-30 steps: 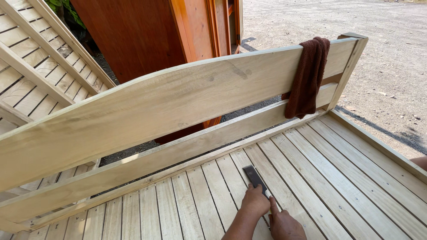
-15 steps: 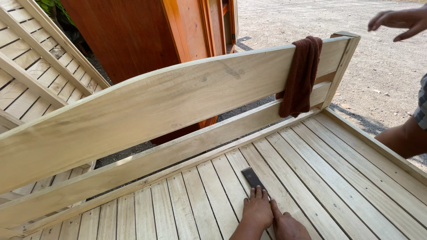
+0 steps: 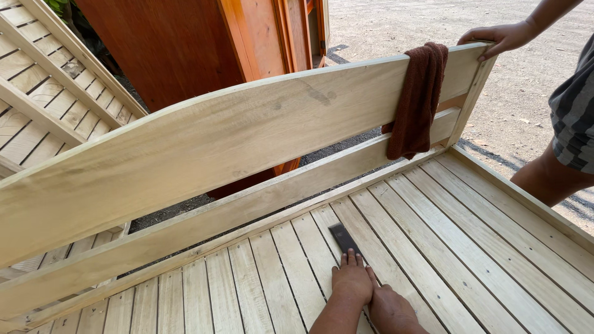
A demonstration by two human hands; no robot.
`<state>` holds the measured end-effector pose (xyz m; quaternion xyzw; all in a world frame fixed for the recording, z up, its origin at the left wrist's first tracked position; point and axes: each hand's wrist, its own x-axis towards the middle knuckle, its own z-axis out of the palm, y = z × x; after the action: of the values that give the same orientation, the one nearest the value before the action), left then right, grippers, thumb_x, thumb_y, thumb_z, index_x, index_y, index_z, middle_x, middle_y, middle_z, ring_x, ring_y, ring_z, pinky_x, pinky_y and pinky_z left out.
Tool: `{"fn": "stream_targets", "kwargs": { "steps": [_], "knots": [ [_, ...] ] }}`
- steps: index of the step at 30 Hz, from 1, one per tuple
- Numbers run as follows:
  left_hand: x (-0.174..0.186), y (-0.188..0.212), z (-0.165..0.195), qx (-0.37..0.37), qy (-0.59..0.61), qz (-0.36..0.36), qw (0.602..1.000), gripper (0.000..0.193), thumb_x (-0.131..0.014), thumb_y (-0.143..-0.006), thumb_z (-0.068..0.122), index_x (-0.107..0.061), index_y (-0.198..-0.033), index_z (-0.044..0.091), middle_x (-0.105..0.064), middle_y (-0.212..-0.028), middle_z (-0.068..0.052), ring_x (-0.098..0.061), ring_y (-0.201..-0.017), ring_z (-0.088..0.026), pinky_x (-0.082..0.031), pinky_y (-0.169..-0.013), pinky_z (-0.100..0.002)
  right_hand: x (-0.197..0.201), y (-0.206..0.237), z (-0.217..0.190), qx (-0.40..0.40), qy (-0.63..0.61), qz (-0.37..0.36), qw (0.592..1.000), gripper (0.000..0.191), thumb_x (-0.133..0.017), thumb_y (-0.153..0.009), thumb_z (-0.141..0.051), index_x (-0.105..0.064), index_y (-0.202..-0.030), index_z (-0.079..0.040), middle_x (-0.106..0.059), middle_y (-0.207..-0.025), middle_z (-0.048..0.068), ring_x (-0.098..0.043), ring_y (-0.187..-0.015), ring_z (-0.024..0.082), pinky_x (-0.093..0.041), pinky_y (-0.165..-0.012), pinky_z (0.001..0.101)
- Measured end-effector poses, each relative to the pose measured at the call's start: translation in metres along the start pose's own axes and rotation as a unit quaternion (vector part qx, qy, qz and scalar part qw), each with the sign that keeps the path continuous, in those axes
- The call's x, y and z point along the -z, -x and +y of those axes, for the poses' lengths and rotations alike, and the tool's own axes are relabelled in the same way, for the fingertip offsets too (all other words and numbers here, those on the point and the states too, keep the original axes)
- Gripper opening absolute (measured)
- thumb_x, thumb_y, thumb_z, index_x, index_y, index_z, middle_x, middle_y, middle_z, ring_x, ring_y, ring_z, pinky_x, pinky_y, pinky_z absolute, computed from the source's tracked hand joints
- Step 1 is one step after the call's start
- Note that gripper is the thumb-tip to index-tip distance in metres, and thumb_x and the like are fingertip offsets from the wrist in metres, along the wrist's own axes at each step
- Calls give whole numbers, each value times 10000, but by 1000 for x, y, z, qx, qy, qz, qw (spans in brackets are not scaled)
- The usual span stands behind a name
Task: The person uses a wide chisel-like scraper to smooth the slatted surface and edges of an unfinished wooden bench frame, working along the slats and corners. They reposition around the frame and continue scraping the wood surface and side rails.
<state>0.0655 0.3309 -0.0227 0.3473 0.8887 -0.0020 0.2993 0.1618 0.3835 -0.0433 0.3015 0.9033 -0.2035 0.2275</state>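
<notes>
Co-worker's hand (image 3: 500,37) now on headboard (image 3: 247,133); both hands flat on scraper (image 3: 342,237).

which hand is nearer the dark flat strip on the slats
Left. The left hand lies flat with its fingers at the near end of the dark strip; the right hand sits lower, behind it.

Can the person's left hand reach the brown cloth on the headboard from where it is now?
Probably yes. The left hand presses the dark strip on the slats; nothing stands between it and the brown cloth, though the arm must stretch.
</notes>
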Motion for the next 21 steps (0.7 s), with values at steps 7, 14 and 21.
{"fn": "stream_targets", "kwargs": {
  "steps": [7,14,21],
  "knots": [
    [-5,13,30,10,-126,-100,987,789,-583,-1020,336,-229,-1635,-9,-35,-1728,-252,-39,-1597,-433,-106,-1266,-604,-23,-6,25,8,35,-88,996,431,-585,-1042,-337,-596,-1354,-40,-613,-1294,220,-672,-1230,306,-575,-1034,389],
    [7,16,19,21,-95,-101,990,830,-655,-968,324,-236,-1631,51,0,-1737,-200,-25,-1607,-386,-150,-1269,-583,-10,1,12,47,95,-63,992,335,-553,-1049,-241,-629,-1275,-5,-664,-1250,184,-676,-1217,229,-590,-1008,367],
    [16,20,19,39,-63,-115,991,944,-699,-968,396,-173,-1662,33,19,-1742,-201,-18,-1608,-371,-155,-1270,-569,-13,-13,9,72,94,-82,990,295,-586,-1034,-243,-703,-1213,-39,-696,-1212,163,-634,-1223,239,-555,-1010,373]
  ]
}}
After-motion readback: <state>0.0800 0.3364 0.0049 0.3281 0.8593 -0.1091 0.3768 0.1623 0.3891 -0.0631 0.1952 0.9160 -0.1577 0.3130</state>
